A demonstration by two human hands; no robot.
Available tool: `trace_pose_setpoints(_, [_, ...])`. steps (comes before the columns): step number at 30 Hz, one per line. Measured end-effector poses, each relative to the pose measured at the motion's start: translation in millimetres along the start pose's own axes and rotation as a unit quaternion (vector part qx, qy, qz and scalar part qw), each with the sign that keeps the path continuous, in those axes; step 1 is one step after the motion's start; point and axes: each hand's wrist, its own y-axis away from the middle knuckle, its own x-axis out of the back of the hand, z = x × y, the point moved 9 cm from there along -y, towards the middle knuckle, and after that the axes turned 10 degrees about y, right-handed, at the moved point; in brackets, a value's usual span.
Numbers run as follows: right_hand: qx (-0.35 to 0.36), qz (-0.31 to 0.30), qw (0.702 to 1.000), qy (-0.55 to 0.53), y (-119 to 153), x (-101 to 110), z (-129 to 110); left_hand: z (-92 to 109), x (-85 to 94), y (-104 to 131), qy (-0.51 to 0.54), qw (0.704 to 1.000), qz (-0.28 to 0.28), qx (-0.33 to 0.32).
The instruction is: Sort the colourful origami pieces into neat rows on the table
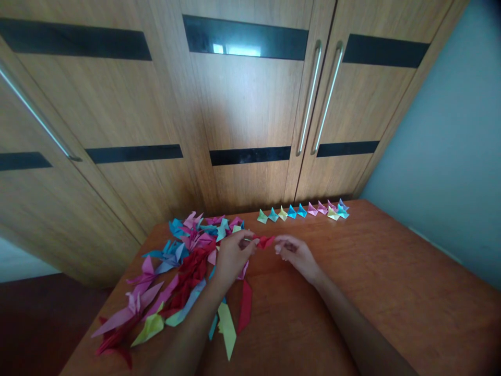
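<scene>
Between my two hands is a small red folded paper piece, held just above the table. My left hand pinches its left end between thumb and fingers. At its right end, the fingertips of my right hand are curled closed on the paper. A heap of folded paper pieces in red, pink, blue and yellow lies beside and partly behind my left forearm. Near my left wrist, a flat red paper strip and a yellow strip rest on the wood.
Small folded paper pieces in green, blue, yellow, pink and purple stand in a row along the back of the brown wooden table. Right behind rises a wooden wardrobe with long metal handles. A pale blue wall is at the right.
</scene>
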Motion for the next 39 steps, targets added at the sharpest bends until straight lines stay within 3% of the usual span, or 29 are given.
trace_pose_setpoints(8, [0.012,0.020,0.999,0.028,-0.7,4.2,-1.7,5.9,-30.5,-0.4,-0.052,0.998,-0.021,-0.034])
trace_pose_setpoints(13, [0.021,0.058,0.996,0.066,-4.2,16.5,4.2,16.6,-18.2,9.9,-0.089,0.995,-0.006,-0.053])
trace_pose_setpoints(17, [0.025,0.125,0.984,0.127,-7.1,49.8,11.4,23.9,1.0,25.1,-0.134,0.989,-0.004,-0.063])
trace_pose_setpoints(19, [0.028,0.166,0.963,0.210,-6.1,75.0,14.7,24.1,10.6,33.3,-0.149,0.987,-0.015,-0.058])
trace_pose_setpoints(22, [-0.007,0.228,0.900,0.371,-0.3,115.8,23.7,22.8,29.6,45.5,-0.169,0.984,-0.009,-0.054])
trace_pose_setpoints(26, [-0.124,0.275,0.802,0.515,10.5,158.8,41.3,17.2,51.1,61.6,-0.181,0.982,-0.004,-0.056])
trace_pose_setpoints(30, [-0.231,0.291,0.732,0.571,16.9,183.2,52.0,12.9,65.8,74.6,-0.178,0.982,0.010,-0.067])
trace_pose_setpoints(34, [-0.296,0.266,0.704,0.589,10.7,196.4,62.6,14.1,71.4,81.3,-0.170,0.983,0.023,-0.067])
trace_pose_setpoints(39, [-0.313,0.221,0.692,0.612,-7.3,201.6,73.1,19.0,73.5,85.4,-0.177,0.982,0.036,-0.057])
